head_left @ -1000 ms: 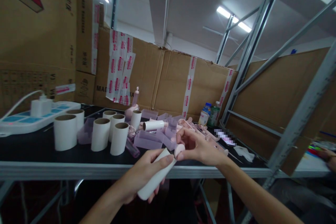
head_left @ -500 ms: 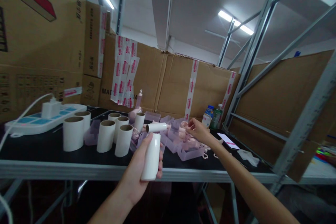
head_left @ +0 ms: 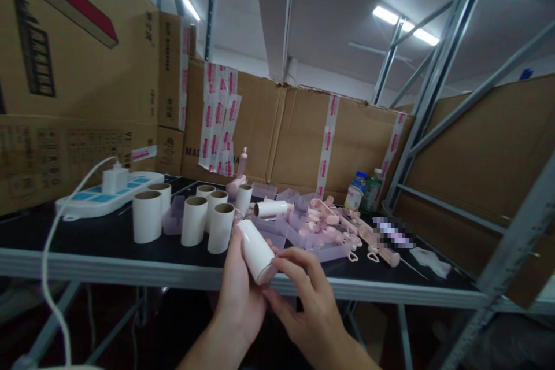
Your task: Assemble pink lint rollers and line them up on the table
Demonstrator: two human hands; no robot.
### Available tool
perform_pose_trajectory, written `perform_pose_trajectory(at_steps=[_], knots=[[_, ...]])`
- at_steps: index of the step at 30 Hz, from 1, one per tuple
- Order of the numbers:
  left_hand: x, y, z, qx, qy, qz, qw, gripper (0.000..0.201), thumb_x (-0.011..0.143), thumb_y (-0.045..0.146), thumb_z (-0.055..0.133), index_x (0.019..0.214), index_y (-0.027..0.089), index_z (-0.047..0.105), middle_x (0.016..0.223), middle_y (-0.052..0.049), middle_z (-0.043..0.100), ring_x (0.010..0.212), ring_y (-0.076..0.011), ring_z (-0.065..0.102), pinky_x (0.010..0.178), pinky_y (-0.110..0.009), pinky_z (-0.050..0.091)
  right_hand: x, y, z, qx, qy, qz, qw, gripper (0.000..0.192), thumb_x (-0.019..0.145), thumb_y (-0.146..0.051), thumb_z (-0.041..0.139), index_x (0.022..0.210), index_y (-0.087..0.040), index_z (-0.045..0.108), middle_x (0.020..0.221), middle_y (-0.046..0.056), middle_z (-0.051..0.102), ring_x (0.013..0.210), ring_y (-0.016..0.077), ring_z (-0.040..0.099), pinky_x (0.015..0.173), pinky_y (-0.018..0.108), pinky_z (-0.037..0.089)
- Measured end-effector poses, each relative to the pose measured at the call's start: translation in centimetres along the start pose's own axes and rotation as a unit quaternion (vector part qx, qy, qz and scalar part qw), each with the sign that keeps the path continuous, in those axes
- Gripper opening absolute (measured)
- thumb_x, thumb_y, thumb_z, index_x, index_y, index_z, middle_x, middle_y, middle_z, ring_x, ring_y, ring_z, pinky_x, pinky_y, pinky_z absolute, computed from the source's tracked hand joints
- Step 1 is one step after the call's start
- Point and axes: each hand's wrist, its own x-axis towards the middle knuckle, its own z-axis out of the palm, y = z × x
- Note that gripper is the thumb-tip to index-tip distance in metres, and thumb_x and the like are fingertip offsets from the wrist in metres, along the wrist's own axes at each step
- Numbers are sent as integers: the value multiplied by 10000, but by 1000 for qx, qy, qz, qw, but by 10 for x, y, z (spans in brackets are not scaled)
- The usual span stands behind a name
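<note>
My left hand (head_left: 240, 295) is closed around a glossy white tube (head_left: 255, 251), held tilted above the table's front edge. At the tube's lower end, the thumb and fingertips of my right hand (head_left: 303, 292) pinch the rim. A pale pinkish round face (head_left: 267, 274) shows there; whether it is a separate cap I cannot tell. Behind my hands, another white tube (head_left: 274, 208) lies on its side over lilac plastic trays (head_left: 327, 252). Pale pink plastic parts (head_left: 323, 217) are heaped in and around those trays.
Several white tubes (head_left: 195, 222) stand upright on the left of the black tabletop (head_left: 108, 243). Behind them lies a power strip (head_left: 97, 202) with a white cable. Bottles (head_left: 370, 191), a pixelated patch, a white tissue (head_left: 431, 260) and a thin rod are at the right. Cardboard walls surround the table.
My right hand has come back from the pink parts to the lower end of the tube in my left hand. The tube has tilted, and the view has shifted slightly left.
</note>
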Motion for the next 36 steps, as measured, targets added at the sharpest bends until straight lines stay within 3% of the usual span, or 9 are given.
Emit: perform_pose_trajectory(at_steps=[3, 11, 15, 18, 22, 26, 28, 30, 36], knots=[[-4, -1, 3, -35, 33, -8, 999, 386, 1074, 458, 456, 861, 164, 590, 685, -27, 633, 540, -125, 606, 490, -212, 544, -1, 4, 2, -14, 29, -9, 999, 485, 973, -193, 684, 1401, -363, 533, 1261, 104, 637, 1154, 280, 664, 979, 447, 600], [-13, -1, 7, -42, 22, -5, 999, 371, 1072, 450, 442, 900, 160, 596, 670, -40, 647, 555, -149, 630, 495, -227, 546, -3, -4, 6, 17, 93, -51, 994, 396, 940, -122, 707, 1262, -325, 598, 1086, 81, 715, 945, 255, 714, 800, 393, 605], [-15, 7, 10, -19, 3, 85, 996, 265, 1053, 363, 448, 985, 167, 612, 685, -23, 665, 587, -174, 663, 542, -261, 581, 6, -4, -3, 90, 100, -21, 991, 252, 963, -105, 657, 1111, -297, 588, 952, 28, 716, 849, 193, 709, 759, 314, 572], [-9, 31, 7, 7, -29, 192, 981, 224, 1025, 341, 473, 1091, 172, 604, 763, -30, 696, 677, -198, 699, 629, -298, 616, 29, 19, -26, 10, 142, 53, 988, 114, 986, -202, 646, 1032, -273, 569, 923, 30, 690, 865, 207, 690, 795, 332, 550], [7, 88, -12, 122, -26, 392, 911, 319, 861, 384, 759, 1081, 212, 603, 858, -7, 699, 756, -196, 686, 701, -288, 603, 64, 86, -56, -166, 25, 151, 974, 71, 997, -290, 608, 1009, -237, 562, 884, 24, 692, 780, 210, 684, 754, 336, 521], [12, 148, -35, 311, 111, 540, 774, 514, 745, 284, 877, 1199, 217, 645, 1012, -7, 730, 833, -188, 670, 774, -311, 573, 77, 155, -59, -201, -40, 176, 963, 50, 933, -179, 605, 943, -219, 578, 876, 31, 698, 737, 206, 688, 692, 309, 489], [8, 170, -45, 388, 186, 534, 728, 495, 750, 234, 867, 1200, 203, 663, 1064, -10, 737, 897, -199, 677, 847, -352, 569, 76, 178, -56, -214, -63, 181, 958, 74, 920, -207, 637, 985, -216, 604, 896, 46, 709, 745, 217, 691, 686, 310, 485], [3, 186, -56, 448, 202, 495, 717, 393, 774, 256, 857, 1123, 188, 688, 1042, -7, 746, 917, -201, 682, 860, -347, 561, 75, 194, -58, -223, -77, 182, 955, 133, 936, -280, 651, 1046, -212, 622, 961, 77, 723, 784, 234, 698, 705, 324, 492], [12, 202, -94, 536, 55, 325, 777, 571, 680, 536, 917, 1045, 141, 725, 873, -35, 805, 806, -224, 764, 650, -272, 606, 81, 240, -95, -241, -104, 180, 948, 193, 1008, -319, 563, 1107, -185, 661, 1097, 138, 745, 973, 259, 710, 834, 351, 535]])
